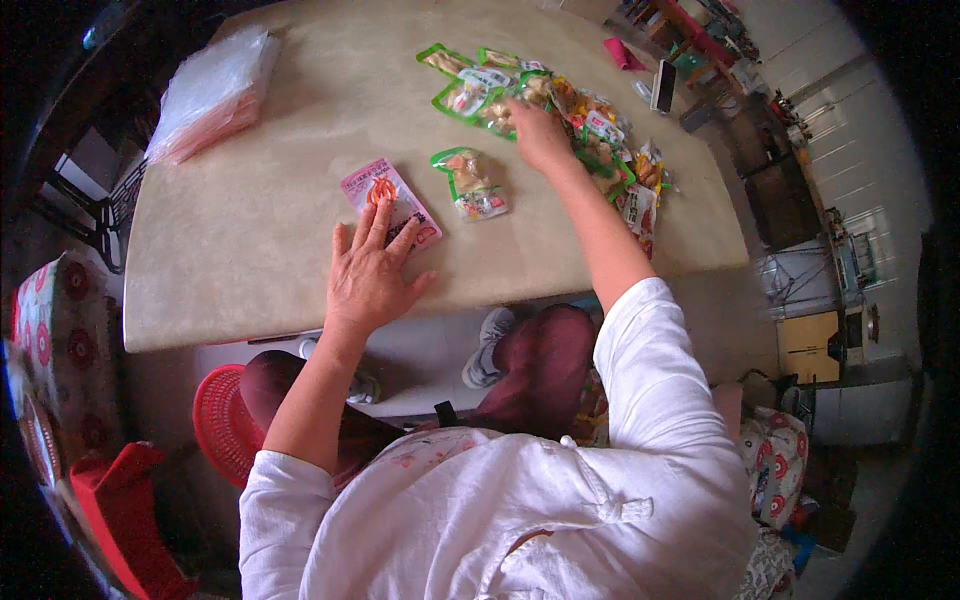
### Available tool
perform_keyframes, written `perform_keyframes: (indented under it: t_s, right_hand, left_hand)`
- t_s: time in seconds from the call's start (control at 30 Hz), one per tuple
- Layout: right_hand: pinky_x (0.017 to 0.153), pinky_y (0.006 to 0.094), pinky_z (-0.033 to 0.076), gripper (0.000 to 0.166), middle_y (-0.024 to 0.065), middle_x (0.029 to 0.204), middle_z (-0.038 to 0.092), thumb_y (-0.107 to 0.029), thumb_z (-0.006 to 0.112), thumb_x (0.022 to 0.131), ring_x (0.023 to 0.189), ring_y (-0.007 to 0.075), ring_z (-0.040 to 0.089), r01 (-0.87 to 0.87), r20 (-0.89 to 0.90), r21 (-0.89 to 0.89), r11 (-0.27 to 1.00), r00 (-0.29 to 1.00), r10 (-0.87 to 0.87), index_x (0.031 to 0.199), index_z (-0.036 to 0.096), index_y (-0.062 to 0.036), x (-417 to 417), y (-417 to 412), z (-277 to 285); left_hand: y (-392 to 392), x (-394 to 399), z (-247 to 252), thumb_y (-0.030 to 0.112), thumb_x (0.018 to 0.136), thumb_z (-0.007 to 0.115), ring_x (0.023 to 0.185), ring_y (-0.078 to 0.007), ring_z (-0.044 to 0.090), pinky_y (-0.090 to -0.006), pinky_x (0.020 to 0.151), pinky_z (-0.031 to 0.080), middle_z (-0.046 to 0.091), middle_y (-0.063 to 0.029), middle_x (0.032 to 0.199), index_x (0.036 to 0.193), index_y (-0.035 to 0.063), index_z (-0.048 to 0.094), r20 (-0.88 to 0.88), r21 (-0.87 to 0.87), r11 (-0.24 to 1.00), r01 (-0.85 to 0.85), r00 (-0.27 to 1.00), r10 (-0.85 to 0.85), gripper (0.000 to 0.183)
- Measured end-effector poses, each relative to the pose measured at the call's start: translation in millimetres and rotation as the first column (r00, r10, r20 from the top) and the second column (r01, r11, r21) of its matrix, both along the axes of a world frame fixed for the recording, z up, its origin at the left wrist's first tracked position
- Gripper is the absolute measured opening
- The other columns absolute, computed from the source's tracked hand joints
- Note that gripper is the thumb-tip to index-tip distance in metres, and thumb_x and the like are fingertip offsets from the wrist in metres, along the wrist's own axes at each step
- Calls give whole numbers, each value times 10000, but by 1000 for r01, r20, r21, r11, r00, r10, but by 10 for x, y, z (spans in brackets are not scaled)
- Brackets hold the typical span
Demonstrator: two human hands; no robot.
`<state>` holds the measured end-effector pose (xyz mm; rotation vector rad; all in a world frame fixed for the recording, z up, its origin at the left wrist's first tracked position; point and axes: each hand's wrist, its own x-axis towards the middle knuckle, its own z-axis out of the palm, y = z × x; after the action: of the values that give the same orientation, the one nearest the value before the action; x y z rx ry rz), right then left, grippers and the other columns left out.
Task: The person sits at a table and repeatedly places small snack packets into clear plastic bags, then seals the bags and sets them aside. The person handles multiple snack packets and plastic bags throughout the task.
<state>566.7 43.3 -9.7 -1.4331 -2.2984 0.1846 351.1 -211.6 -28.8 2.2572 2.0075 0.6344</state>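
My left hand lies with spread fingers on the tabletop, its fingertips over the lower part of a pink printed packet. Right of that packet a green-edged clear snack pouch lies by itself. My right hand reaches over a heap of small snack pouches, its fingertips at a green-edged pouch; whether they grip it cannot be told. Orange and yellow pouches lie in the heap beyond the hand, and a white and red packet is at its near right end, beside my forearm.
A stack of clear plastic bags lies at the table's far left. A phone-like device and a pink item are near the far right edge of the table. Below stand a red plastic basket and a red box-like object.
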Motion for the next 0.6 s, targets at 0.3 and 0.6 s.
perform_keyframes:
  t_s: [0.3, 0.6]
  right_hand:
    - [691, 386, 482, 183, 149, 848, 671, -41, 506, 791, 761, 288, 642, 42, -212, 25, 999, 976, -36, 880, 661, -82, 352, -124, 137]
    - [668, 375, 422, 106, 117, 726, 560, 38, 498, 659, 753, 282, 538, -105, -29, 4, 994, 994, 105, 693, 575, -27, 700, -75, 390]
  left_hand:
    - [-3, 2, -12, 436, 724, 654, 1353, -283, 261, -524, 1061, 209, 304, -145, 1451, 1272, 183, 521, 10, 11, 1000, -9, 1000, 8, 619]
    - [-3, -24, -27, 418, 739, 647, 1355, -286, 257, -521, 1049, 218, 300, -151, 1451, 1286, 173, 508, -25, 24, 1000, 19, 1000, -19, 616]
